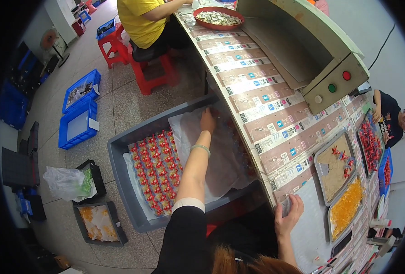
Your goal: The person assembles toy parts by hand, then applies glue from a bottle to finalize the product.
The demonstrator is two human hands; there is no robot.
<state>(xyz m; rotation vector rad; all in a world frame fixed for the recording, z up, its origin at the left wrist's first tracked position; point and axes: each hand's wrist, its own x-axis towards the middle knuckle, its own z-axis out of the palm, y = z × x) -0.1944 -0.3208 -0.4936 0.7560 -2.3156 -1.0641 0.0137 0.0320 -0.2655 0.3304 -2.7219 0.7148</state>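
My left arm, with a pale green bangle on the wrist, reaches into a large grey plastic bin (115, 169) beside the table. My left hand (208, 120) is at the far part of a thin white paper sheet (214, 169); its fingertips are too dim to make out. The sheet covers the bin's right portion. Left of it, small red-and-yellow figures (154, 169) stand in close rows on white paper. At the table's edge my right hand (288, 218) is closed, thumb and fingers around a small translucent piece (285, 206).
On the table are a tray of orange-yellow pieces (346, 208), a tray with a few red-and-blue parts (334, 164) and a machine with buttons (334, 82). Blue crates (78, 125) sit on the floor. A person in a yellow shirt (141, 23) sits ahead; another works at far right.
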